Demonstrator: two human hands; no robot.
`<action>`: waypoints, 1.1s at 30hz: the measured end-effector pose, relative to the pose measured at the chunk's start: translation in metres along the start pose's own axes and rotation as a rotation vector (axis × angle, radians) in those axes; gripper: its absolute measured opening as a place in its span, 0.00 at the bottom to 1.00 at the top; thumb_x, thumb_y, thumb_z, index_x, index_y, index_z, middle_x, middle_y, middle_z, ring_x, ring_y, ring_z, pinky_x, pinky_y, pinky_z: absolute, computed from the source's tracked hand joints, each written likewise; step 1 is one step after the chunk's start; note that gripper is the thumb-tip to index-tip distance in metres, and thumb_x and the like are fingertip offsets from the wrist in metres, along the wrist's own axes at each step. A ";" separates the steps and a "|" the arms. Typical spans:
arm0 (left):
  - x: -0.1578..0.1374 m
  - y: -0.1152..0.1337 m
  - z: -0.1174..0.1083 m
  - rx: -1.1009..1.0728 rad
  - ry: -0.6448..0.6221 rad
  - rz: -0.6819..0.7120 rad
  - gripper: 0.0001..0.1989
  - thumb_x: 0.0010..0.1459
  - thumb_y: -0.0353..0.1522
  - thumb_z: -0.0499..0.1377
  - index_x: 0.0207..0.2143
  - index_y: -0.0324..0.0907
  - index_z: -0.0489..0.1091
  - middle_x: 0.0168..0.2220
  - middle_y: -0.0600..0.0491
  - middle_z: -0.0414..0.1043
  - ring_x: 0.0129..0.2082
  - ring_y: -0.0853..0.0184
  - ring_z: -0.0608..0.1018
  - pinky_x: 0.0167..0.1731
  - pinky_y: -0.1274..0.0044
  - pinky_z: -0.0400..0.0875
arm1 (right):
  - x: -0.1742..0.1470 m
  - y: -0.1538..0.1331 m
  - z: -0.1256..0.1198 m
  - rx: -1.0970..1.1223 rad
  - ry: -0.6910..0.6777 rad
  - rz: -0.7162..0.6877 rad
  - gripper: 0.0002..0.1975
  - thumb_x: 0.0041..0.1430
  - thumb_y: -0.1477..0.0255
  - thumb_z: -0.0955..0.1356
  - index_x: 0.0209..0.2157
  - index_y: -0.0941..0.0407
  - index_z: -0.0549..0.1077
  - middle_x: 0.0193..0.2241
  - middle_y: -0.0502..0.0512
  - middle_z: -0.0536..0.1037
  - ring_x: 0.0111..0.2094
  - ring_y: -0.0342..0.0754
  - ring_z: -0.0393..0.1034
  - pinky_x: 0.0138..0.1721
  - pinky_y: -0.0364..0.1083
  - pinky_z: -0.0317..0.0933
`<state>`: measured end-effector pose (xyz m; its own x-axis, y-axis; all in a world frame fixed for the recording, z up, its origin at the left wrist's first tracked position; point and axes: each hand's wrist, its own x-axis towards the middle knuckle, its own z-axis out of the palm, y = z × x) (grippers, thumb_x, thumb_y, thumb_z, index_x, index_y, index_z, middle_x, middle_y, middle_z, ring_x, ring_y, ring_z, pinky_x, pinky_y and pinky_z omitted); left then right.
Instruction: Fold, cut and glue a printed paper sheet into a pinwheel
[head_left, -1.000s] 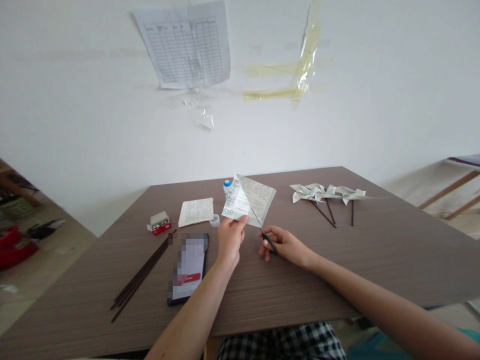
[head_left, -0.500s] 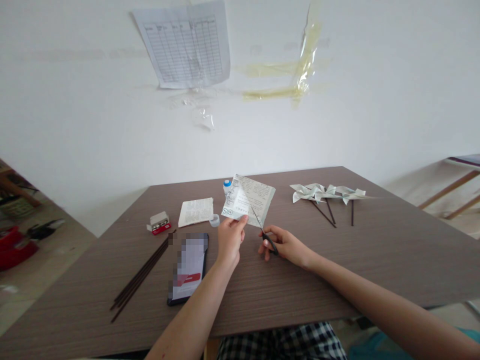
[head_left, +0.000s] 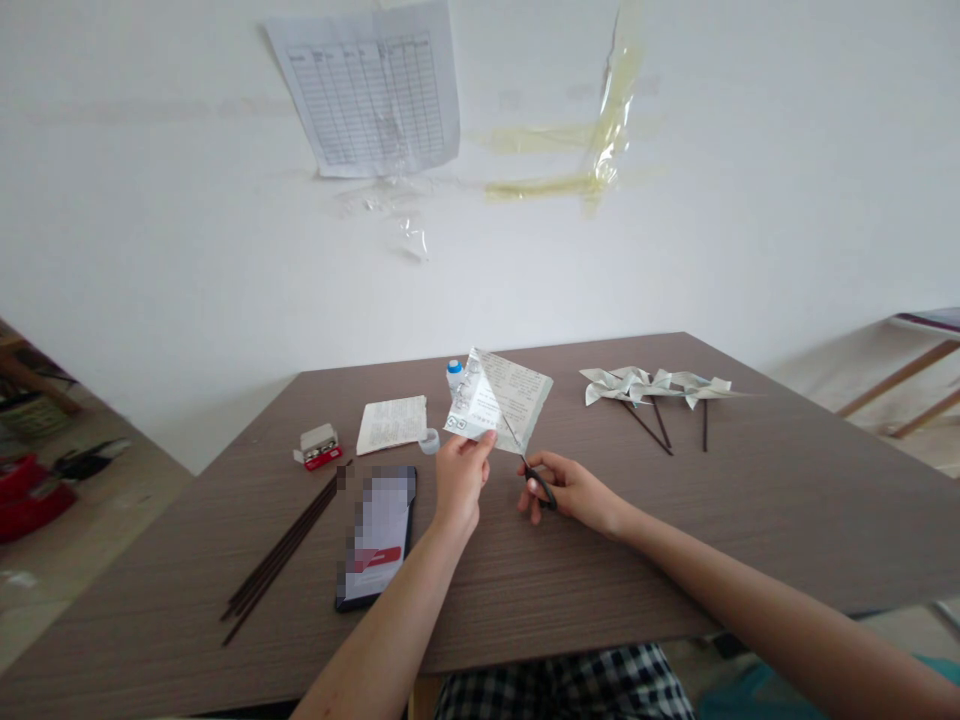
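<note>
A square sheet of printed paper point(head_left: 514, 390) is held up above the table, pinched at its lower edge by my left hand point(head_left: 460, 480). My right hand point(head_left: 559, 485) grips black-handled scissors point(head_left: 541, 486), the fingers around the handles. The blades lie against the lower right part of the sheet, pointing up and left towards its middle. Behind the sheet's left corner stands a small bottle with a blue cap point(head_left: 454, 369), partly hidden. Close to my left hand lies a roll of clear tape point(head_left: 429, 441).
On the brown table point(head_left: 637, 560), a phone point(head_left: 379, 535), dark thin sticks point(head_left: 281, 550), a small red box point(head_left: 320, 447) and a stack of printed paper point(head_left: 391, 424) lie to the left. Paper pinwheels point(head_left: 652, 386) on sticks rest at the right. A white wall point(head_left: 187, 250) rises behind.
The scissor blades look closer together and the sheet has shifted very slightly. Both hands keep nearly the same place and hold.
</note>
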<state>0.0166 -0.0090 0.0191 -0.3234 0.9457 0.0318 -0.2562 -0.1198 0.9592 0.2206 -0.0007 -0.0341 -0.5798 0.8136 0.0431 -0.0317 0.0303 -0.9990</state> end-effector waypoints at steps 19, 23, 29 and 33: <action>-0.004 0.006 0.003 0.042 0.009 -0.034 0.24 0.46 0.45 0.88 0.28 0.44 0.78 0.22 0.61 0.72 0.17 0.77 0.59 0.20 0.79 0.46 | 0.000 -0.007 0.002 0.013 0.025 0.014 0.33 0.64 0.39 0.86 0.49 0.49 0.77 0.37 0.58 0.93 0.32 0.56 0.85 0.38 0.54 0.74; -0.004 0.005 0.002 0.030 0.011 -0.028 0.23 0.45 0.44 0.86 0.28 0.43 0.79 0.22 0.61 0.71 0.17 0.77 0.59 0.21 0.79 0.44 | 0.001 -0.005 0.001 0.009 0.019 0.016 0.33 0.63 0.39 0.86 0.49 0.49 0.76 0.36 0.56 0.93 0.31 0.55 0.85 0.39 0.54 0.75; -0.003 0.004 0.002 0.026 0.007 -0.031 0.23 0.44 0.44 0.85 0.26 0.44 0.76 0.22 0.62 0.70 0.17 0.77 0.59 0.20 0.79 0.45 | 0.001 -0.004 0.000 0.027 0.013 0.020 0.34 0.61 0.39 0.86 0.48 0.48 0.76 0.35 0.55 0.92 0.30 0.54 0.84 0.42 0.54 0.76; -0.004 0.005 0.002 0.043 0.001 -0.027 0.25 0.47 0.44 0.85 0.25 0.45 0.73 0.20 0.64 0.66 0.17 0.77 0.59 0.20 0.80 0.47 | 0.000 -0.004 0.001 0.015 0.013 0.024 0.31 0.64 0.40 0.86 0.48 0.48 0.77 0.37 0.56 0.93 0.32 0.55 0.86 0.42 0.54 0.78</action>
<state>0.0184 -0.0126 0.0243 -0.3182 0.9480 0.0055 -0.2257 -0.0814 0.9708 0.2200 -0.0012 -0.0297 -0.5702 0.8213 0.0189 -0.0300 0.0021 -0.9995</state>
